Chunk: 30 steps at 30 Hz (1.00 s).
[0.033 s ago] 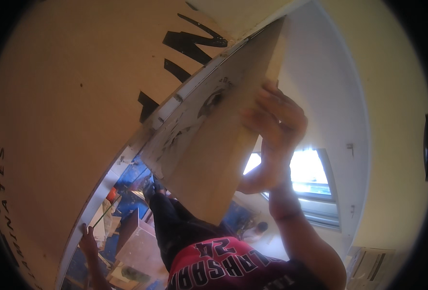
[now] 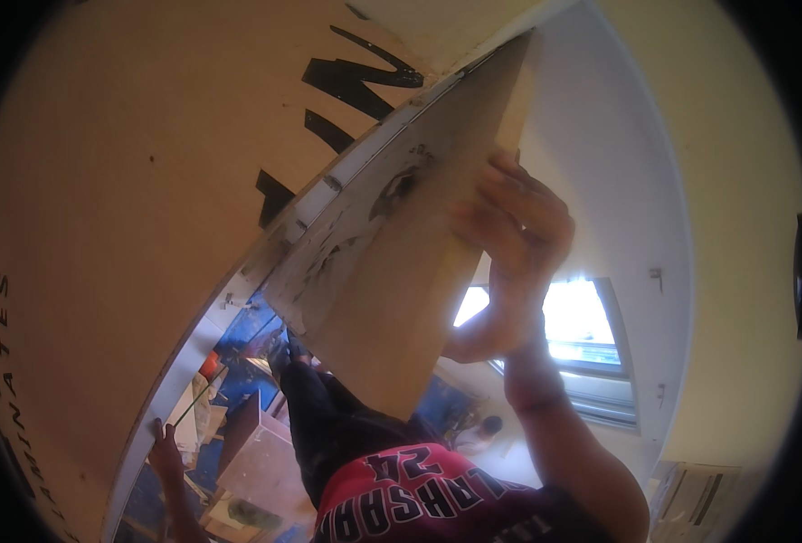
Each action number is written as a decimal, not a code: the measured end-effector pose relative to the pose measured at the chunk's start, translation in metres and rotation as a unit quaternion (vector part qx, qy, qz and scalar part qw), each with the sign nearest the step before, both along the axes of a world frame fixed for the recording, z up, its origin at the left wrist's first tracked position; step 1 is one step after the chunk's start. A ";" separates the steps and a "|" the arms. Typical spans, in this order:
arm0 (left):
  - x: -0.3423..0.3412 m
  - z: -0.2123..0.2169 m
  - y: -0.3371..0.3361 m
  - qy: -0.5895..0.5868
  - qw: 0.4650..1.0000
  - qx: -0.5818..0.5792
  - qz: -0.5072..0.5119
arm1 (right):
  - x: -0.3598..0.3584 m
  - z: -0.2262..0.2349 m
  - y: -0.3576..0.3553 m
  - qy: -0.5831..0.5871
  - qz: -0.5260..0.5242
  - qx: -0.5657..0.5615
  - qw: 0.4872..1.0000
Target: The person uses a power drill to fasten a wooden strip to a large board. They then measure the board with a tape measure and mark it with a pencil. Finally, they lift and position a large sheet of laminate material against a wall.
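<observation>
A long pale wooden board point(image 2: 392, 299) stands tilted across the middle, its top reaching up to the right. My right hand point(image 2: 518, 217) is closed around the board's right edge, fingers on the near face. Left of it spreads a large brown panel point(image 2: 129, 181) with black lettering and a pale edge strip. The board's left side has a printed, scuffed white face and lies close along that strip. Low on the left, my left hand point(image 2: 166, 450) grips the pale edge of the brown panel. A thin green line point(image 2: 200, 396) runs up from near its fingers; what it is, I cannot tell.
Small metal hinge-like fittings point(image 2: 657, 279) sit on the white wall or panel at right. Behind my right arm is a bright window point(image 2: 584, 326). Below lie wooden boxes point(image 2: 270, 466) and scraps on a blue floor point(image 2: 249, 328). Another person point(image 2: 478, 436) is low in the background.
</observation>
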State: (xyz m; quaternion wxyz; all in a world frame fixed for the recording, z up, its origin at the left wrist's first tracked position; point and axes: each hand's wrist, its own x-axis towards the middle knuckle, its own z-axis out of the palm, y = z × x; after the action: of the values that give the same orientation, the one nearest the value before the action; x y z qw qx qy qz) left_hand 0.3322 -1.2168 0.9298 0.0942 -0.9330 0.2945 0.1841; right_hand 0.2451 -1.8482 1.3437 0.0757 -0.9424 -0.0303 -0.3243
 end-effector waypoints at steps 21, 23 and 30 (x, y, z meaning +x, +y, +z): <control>-0.002 -0.018 0.006 -0.068 0.996 -0.038 -0.045 | -0.023 -0.001 -0.015 0.024 -0.053 -0.017 0.998; 0.000 -0.014 -0.002 -0.045 0.997 -0.048 -0.030 | -0.029 -0.013 -0.028 -0.030 -0.081 -0.077 0.993; -0.003 0.007 -0.022 0.018 0.998 -0.053 0.024 | -0.033 -0.033 -0.049 -0.092 -0.085 -0.074 0.989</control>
State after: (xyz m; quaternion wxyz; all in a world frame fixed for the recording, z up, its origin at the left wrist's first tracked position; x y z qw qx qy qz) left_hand 0.3293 -1.2387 0.9371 0.0352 -0.9401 0.2825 0.1875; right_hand 0.2125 -1.8969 1.3102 -0.0255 -0.9108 0.0191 -0.4115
